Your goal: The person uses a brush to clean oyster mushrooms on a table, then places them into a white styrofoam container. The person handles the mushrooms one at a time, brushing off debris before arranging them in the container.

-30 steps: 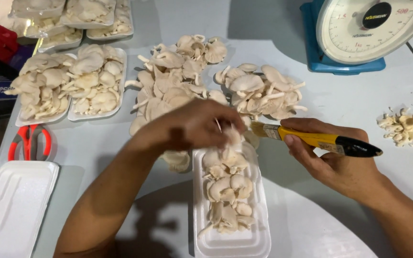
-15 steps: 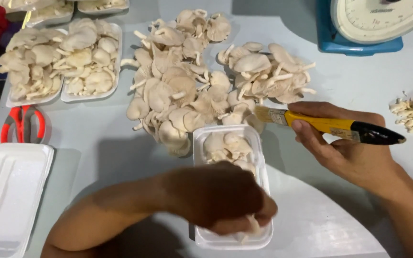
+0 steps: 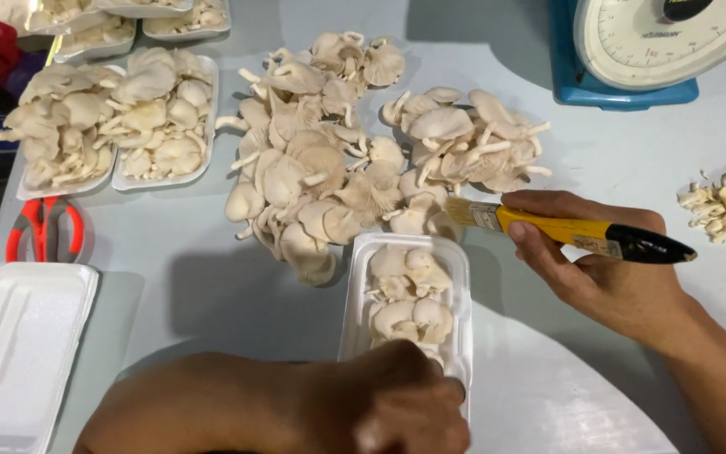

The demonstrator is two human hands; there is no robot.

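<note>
At the left edge of the bench [image 3: 212, 294] an empty white foam tray [image 3: 18, 357] is lying, smooth and very light, and red-handled scissors [image 3: 44, 229] are placed just behind it. Further back two filled trays [image 3: 111, 122] of pale oyster mushrooms are standing side by side.

Near the front edge, the left hand [image 3: 397, 403] is being pressed, curled shut, on the near end of a narrow foam tray [image 3: 405, 311]; what is under the fingers cannot be told. This tray is judged stiff but brittle, so it is best taken by its long rims. The mushrooms [image 3: 405, 290] in it are soft, thin-capped and easily torn; they should be lifted by the stems.

Behind it a loose mushroom heap [image 3: 355, 160] is spread over the middle of the bench.

To the right, the right hand [image 3: 607, 269] is clamped on a yellow-and-black paintbrush [image 3: 573, 231], its bristles pointing at the heap. Cut stem scraps [image 3: 724, 210] are lying at the right edge, and a blue dial scale [image 3: 657, 50] is standing at the far right corner.
</note>
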